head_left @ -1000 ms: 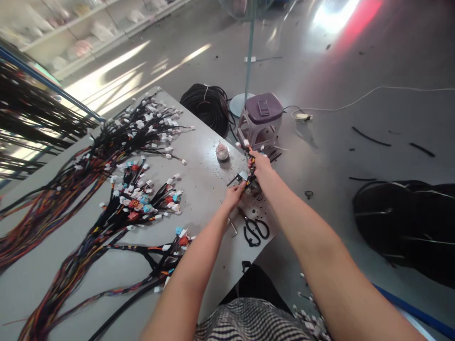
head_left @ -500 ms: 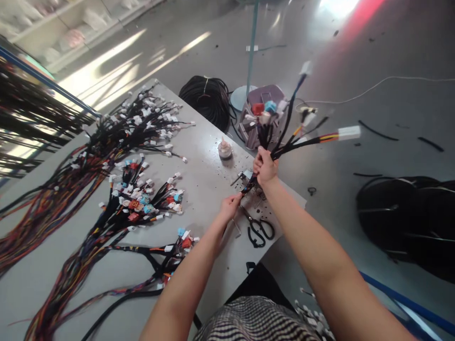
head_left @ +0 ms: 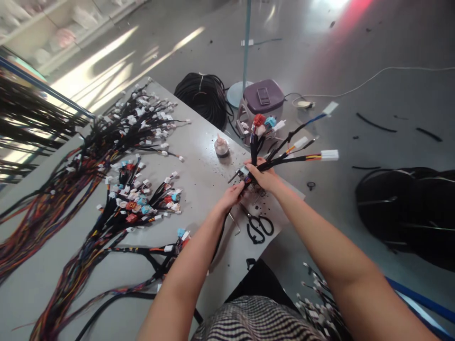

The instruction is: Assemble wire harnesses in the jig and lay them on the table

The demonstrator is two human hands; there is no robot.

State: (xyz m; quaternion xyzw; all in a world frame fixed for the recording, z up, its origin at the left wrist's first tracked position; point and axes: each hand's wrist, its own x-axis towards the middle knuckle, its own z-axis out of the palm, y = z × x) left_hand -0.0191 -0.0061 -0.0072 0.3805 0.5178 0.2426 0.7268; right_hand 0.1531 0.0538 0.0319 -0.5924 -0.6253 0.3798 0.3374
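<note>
Head view, as I'd see it from beside the worktop [head_left: 202, 189]: both hands are on one wire harness [head_left: 280, 163], near the worktop's far corner. The left hand [head_left: 232, 195] pinches its dark trunk between thumb and fingers. The right hand [head_left: 262, 175] is wrapped around the bundle just further along, where the branches begin to fan out. Both grips look clamped on the harness, though the palms are hidden.

From there the branches spread away: a red connector [head_left: 259, 120] and a blue connector [head_left: 270, 121] close together on one side, a long white connector [head_left: 329, 155] out on the other. A small metal fixture [head_left: 243, 170] sits right by the fingers; whether the harness touches it I can't tell.

Handling this bundle well, I'd judge, means gripping the wrapped trunk rather than the thin leads, holding the hands near each other so the branch point doesn't twist, and letting the connectors hang free. The scissors [head_left: 252, 218] and a bent metal rod [head_left: 234, 223] lie just beside the left wrist, so loose wires could snag there.

Further out stand a squeeze bottle [head_left: 221, 146] and, beyond the edge, a black tubing coil [head_left: 202, 99]. More harnesses [head_left: 101, 215] cover the worktop's left side.
</note>
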